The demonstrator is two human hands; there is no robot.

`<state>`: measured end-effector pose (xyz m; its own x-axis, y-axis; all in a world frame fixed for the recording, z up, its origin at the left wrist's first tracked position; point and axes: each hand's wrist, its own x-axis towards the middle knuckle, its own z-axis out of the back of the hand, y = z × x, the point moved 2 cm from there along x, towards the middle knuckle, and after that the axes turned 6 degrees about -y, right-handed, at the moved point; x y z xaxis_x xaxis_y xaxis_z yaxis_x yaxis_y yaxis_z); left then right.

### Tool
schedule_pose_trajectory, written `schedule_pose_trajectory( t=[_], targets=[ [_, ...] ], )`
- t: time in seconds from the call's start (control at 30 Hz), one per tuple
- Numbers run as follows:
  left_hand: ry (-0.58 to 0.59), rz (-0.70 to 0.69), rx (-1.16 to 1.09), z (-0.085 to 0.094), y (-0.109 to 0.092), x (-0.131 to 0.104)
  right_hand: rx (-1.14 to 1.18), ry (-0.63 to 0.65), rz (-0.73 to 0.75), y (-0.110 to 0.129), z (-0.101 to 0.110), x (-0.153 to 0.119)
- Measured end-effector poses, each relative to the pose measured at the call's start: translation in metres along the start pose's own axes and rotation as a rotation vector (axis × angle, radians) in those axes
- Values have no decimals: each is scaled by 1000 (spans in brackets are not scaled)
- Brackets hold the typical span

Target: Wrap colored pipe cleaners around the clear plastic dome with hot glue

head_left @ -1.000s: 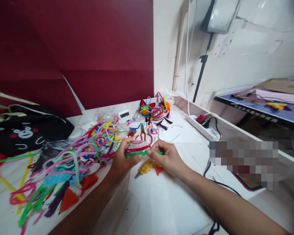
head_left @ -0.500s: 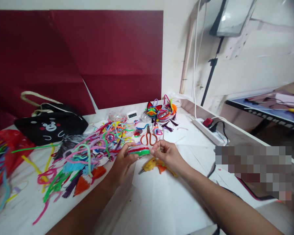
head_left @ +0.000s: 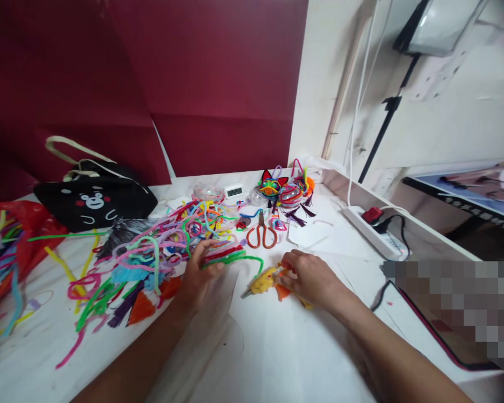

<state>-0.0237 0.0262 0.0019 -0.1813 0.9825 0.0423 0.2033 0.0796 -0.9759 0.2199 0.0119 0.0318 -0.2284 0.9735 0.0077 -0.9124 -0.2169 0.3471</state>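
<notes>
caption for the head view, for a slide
Left hand holds striped fuzzy stems while the right hand is at a yellow glue gun.

Black bag near maroon sheet; white power strip; lamp, probably.

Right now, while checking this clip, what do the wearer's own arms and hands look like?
The left hand and right hand are ungloved. Both forearms are bare as far as they show, without sleeves, watch or bracelet. The fingers are too blurred to rule out rings.

fuzzy green pipe cleaner, metal-bladed scissors, smooth maroon backdrop
</notes>
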Motion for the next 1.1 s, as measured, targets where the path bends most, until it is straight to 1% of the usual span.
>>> schedule_pose_trajectory(
  t=[0.17,0.27,0.4,0.6,0.77,0.97,1.1],
  targets=[
    [-60,-9,-47,3,3,5,-139,194,-76,1,2,-2],
    [-101,7,-64,3,3,6,-168,247,-37,0,0,0],
    [-129,20,-95,3,2,7,-189,263,18,-4,-4,2],
    [-82,-12,-117,0,-3,5,-137,261,6,-5,-4,2],
    [-75,-26,-127,-1,-4,5,-134,224,-12,-6,-3,2],
    [-100,-31,-143,-2,-7,4,28,239,-43,-8,-2,4],
    [-87,-91,-107,-3,-11,0,226,217,-37,-14,0,4]
  ],
)
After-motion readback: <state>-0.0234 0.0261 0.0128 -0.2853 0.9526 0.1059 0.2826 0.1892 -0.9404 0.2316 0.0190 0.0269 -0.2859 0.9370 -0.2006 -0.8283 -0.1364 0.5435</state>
